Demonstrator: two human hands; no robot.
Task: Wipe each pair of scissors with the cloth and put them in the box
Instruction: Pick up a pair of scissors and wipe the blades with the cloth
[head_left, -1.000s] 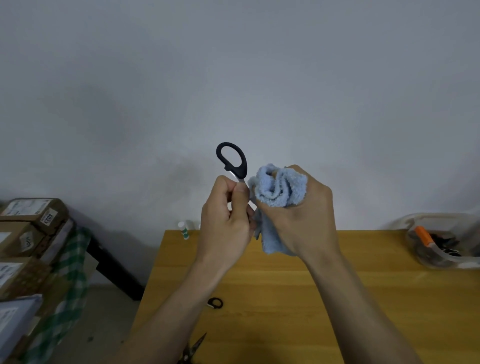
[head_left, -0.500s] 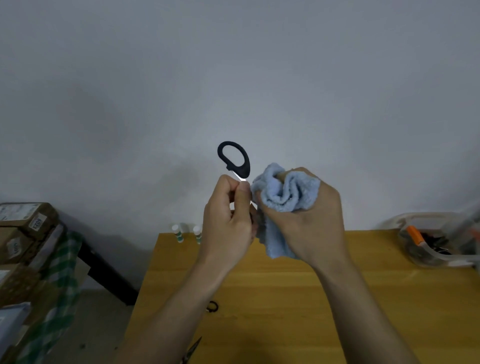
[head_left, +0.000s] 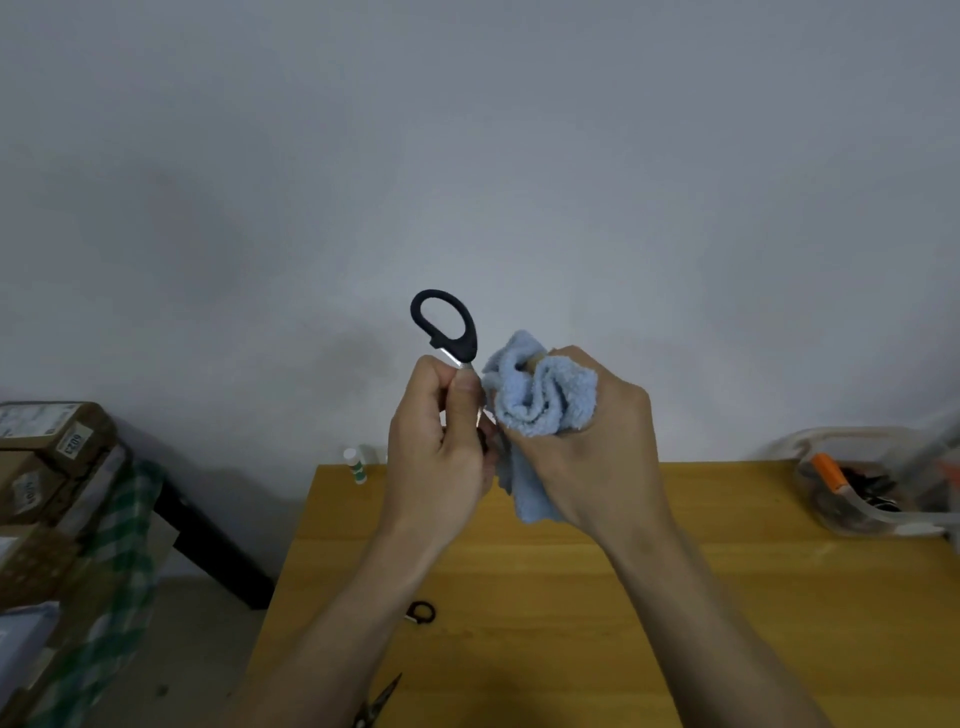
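Wiping is judged to be in progress on one pair of scissors, which is held up in front of the wall, well above the wooden table. The black handle loop points upward and stands clear of both hands, presumably so that the metal part below it is left exposed to the cloth.

The left hand is closed round the scissors just under the handle; thumb and curled fingers are pinched on the metal shank. The blades are hidden behind the hands, so it cannot be told whether they are shut.

The right hand is curled round the bunched blue cloth, which is pressed against the scissors just beside the left thumb; a loose tail of cloth hangs below the fist.

A second pair of scissors lies on the table near its front left, partly hidden by the left forearm and not yet wiped, by appearance. The clear box stands at the table's far right, well apart from the hands, with an orange-handled item and dark items already inside.
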